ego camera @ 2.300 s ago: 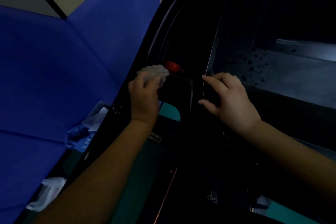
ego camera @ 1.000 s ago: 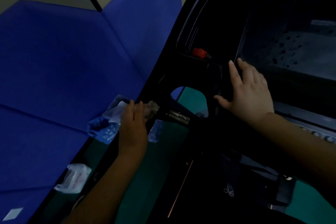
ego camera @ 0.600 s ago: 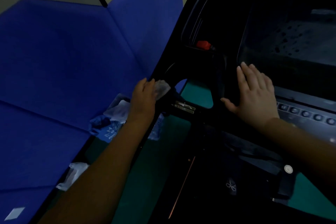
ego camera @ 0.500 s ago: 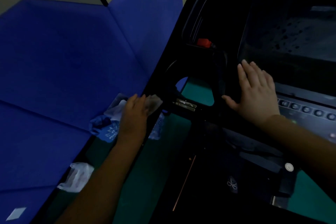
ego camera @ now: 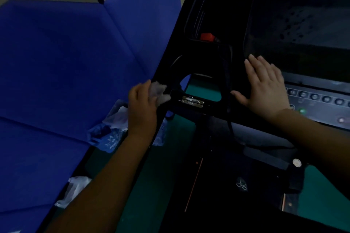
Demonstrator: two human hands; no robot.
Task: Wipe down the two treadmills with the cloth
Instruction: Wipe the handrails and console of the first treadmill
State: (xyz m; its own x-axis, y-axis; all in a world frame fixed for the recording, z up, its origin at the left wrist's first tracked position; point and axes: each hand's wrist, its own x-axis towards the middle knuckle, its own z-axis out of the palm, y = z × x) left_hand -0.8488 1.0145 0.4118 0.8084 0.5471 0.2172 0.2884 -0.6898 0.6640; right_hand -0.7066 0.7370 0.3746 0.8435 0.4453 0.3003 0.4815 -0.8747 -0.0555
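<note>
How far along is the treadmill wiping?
Nothing looks clearly finished. In hand: the left hand presses the cloth on the treadmill's black frame; the right hand rests flat beside the console screen, still spotted. A second treadmill isn't in view.

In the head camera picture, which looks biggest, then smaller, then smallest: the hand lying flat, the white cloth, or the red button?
1. right hand, largest
2. cloth, partly hidden by the left hand
3. red button, smallest, though farther from the camera
</note>
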